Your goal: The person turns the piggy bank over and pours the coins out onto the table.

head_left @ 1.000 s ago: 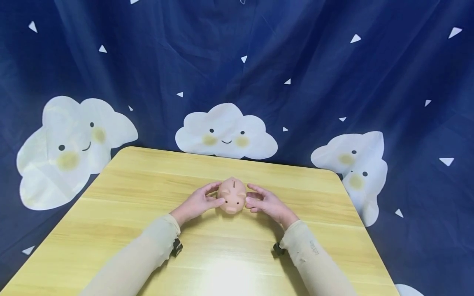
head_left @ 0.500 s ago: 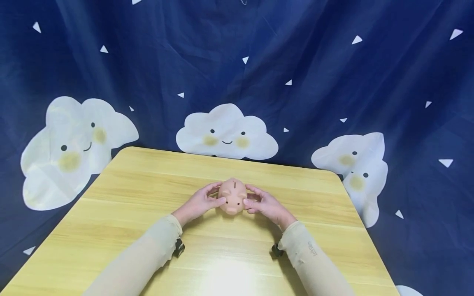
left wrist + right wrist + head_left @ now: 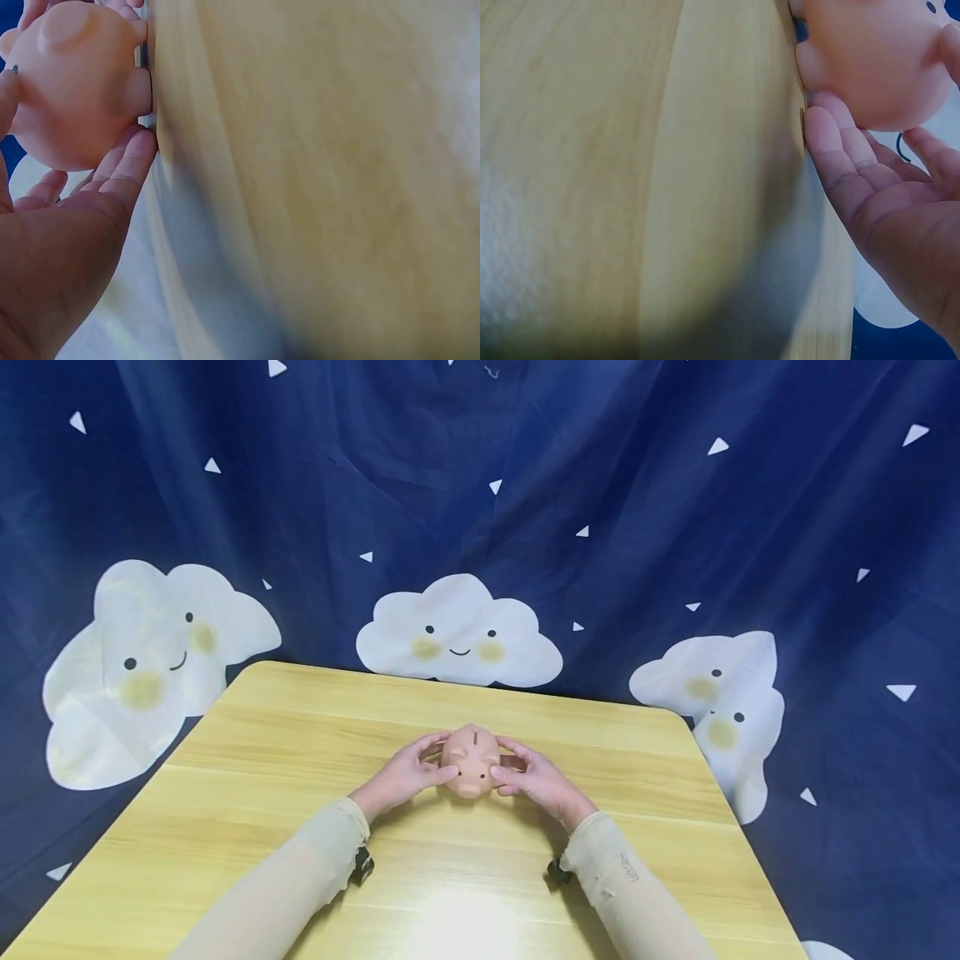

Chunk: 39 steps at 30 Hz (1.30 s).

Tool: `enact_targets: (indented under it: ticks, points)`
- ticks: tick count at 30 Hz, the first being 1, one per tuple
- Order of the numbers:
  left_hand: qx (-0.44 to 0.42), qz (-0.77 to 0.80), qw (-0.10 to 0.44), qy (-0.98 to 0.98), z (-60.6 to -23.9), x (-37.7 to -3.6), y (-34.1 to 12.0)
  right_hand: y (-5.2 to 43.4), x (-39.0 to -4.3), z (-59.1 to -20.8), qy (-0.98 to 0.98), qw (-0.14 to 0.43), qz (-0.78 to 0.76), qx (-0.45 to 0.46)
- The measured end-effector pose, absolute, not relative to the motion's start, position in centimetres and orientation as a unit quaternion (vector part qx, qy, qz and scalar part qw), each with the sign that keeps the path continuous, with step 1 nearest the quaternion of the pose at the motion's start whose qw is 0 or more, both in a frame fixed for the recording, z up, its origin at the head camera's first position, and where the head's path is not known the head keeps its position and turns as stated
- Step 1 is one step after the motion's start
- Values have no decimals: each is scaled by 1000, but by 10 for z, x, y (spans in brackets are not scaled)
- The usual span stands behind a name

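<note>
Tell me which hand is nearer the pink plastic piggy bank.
Neither: both touch it. The left hand cups the left flank of the pink plastic piggy bank, the right hand its right flank, fingers curled around it on the light wooden table.

Both forearms in pale beige sleeves, reaching from the near edge toward the middle and converging. Left hand (image 3: 401, 772) and right hand (image 3: 536, 777) facing each other, palms inward, fingers gently curved, thumbs near, fingertips far, wrists low.
</note>
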<state>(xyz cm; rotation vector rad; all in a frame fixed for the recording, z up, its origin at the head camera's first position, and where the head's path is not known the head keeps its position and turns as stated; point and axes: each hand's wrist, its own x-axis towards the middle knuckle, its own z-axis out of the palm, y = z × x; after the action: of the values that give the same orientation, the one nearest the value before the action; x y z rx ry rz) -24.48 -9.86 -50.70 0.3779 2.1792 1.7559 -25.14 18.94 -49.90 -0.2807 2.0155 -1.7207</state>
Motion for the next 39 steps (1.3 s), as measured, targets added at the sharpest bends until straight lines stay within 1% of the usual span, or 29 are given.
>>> enact_targets:
  ticks: [22, 33, 39]
  points:
    - [136, 647, 136, 738, -510, -243, -96, 183, -248, -496, 739, 225, -625, -107]
    - [95, 692, 139, 702, -500, -240, -94, 177, -247, -490, 729, 224, -640, -97]
    - [96, 686, 137, 708, -495, -238, -95, 177, -245, -485, 717, 232, -648, -108]
